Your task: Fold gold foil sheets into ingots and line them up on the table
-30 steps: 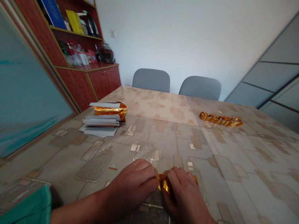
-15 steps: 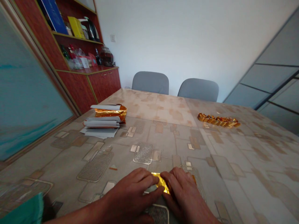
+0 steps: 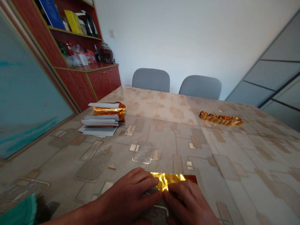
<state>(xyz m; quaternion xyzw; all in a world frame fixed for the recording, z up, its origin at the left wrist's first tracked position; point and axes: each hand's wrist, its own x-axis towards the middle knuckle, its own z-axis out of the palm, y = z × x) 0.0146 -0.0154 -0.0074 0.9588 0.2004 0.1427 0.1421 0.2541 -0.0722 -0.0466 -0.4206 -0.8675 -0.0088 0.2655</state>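
A small sheet of gold foil paper (image 3: 172,179) lies flat on the table at the near edge. My left hand (image 3: 131,195) presses on its left part, fingers together and bent down onto it. Beside it my right hand (image 3: 187,201) holds down the lower right part of the same sheet, fingertips pinching at a crease. The two hands almost touch at the middle of the foil. The sheet's far strip shows beyond my fingers.
A stack of white and gold sheets (image 3: 104,120) sits at the left of the patterned table (image 3: 164,137). A row of folded gold pieces (image 3: 220,118) lies at the far right. Two grey chairs (image 3: 151,79) stand behind; a red cabinet (image 3: 93,78) is at the left.
The gold foil shows more than before: its far strip now lies spread flat beyond my fingers. My right hand has slid back toward me.
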